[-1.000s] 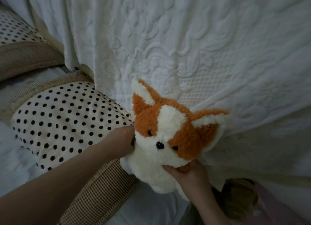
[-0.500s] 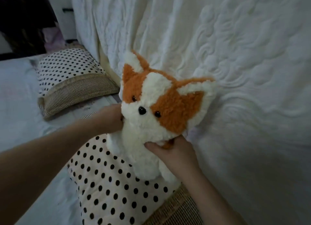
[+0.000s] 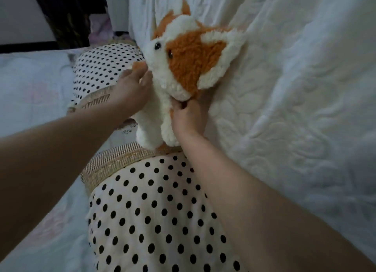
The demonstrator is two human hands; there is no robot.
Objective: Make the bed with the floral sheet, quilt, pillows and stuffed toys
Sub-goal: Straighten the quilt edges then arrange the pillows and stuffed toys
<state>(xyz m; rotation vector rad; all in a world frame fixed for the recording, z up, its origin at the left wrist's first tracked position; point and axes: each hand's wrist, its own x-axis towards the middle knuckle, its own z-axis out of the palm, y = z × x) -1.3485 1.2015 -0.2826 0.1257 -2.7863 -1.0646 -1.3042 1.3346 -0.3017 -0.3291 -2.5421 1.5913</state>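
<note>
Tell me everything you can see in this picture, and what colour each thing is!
Stuffed dog: one, orange and white, between the two pillows, leaning on the quilt.
Pillows: two, cream with black dots and a tan woven band; one near, at the bottom, one farther back.
Quilt: one, white with stitched patterns, filling the right side.
Sheet: one, pale with faint pink flowers, on the left.
Dark shape: one, blackish, top left; too dim to tell what it is.
Left hand: one, holding the dog's side.
Right hand: one, gripping the dog under its chin.
</note>
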